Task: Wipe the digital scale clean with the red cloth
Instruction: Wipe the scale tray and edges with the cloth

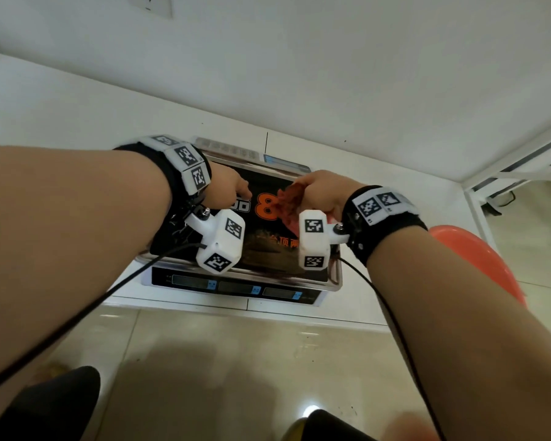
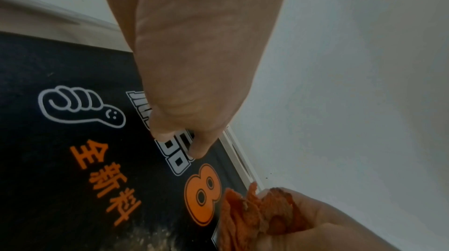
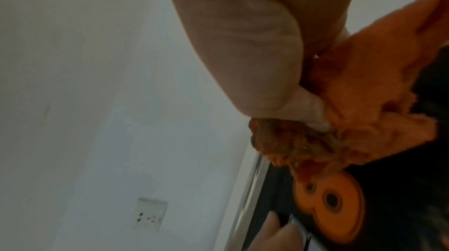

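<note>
Red cloth (image 1: 288, 198), fuzzy orange-red, against the digital scale (image 1: 236, 286): black top, big orange 8, white lettering. White bench (image 1: 77, 122), black-and-white checkered wrist markers (image 1: 218, 246).

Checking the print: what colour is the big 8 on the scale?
Orange, on black; the 8 shows best in the left wrist view.

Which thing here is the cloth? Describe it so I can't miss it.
Start at the digital scale on the white counter, its tray covered by a black printed sheet. The red cloth is bunched in the right hand, beside the big orange 8. It is the only soft, fuzzy thing there.

Fuzzy red cloth (image 1: 288, 202); shiny metal-rimmed scale (image 1: 336, 275).
</note>
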